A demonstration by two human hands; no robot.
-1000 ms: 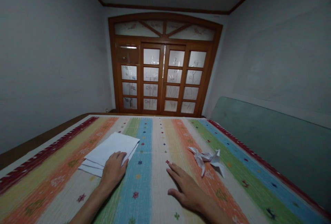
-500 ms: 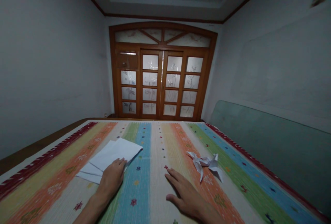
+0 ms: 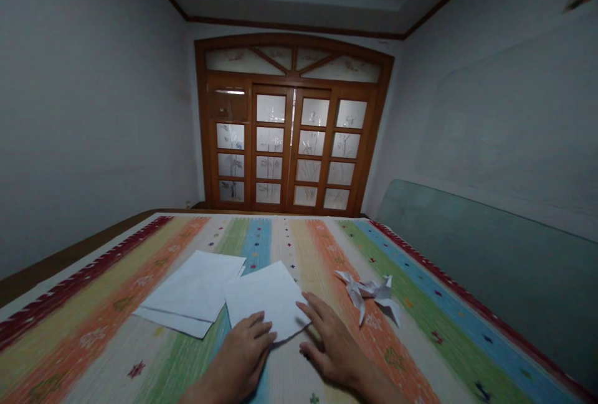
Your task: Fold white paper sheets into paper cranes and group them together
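Left hand (image 3: 245,345) open and flat, fingers (image 3: 256,323) resting on the near edge of 1 loose white paper sheet (image 3: 264,295), no grip. Right hand (image 3: 334,347) open too, fingertips (image 3: 303,305) at that sheet's right edge. Just left of the sheet, a stack of white paper (image 3: 191,289) on a striped blanket (image 3: 116,335); to the right, near the right hand, a folded paper bird (image 3: 369,292).

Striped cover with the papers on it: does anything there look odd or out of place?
One white paper sheet sits askew beside the paper stack, between the left hand and right hand. The folded paper figures look somewhat crumpled, with uneven points.
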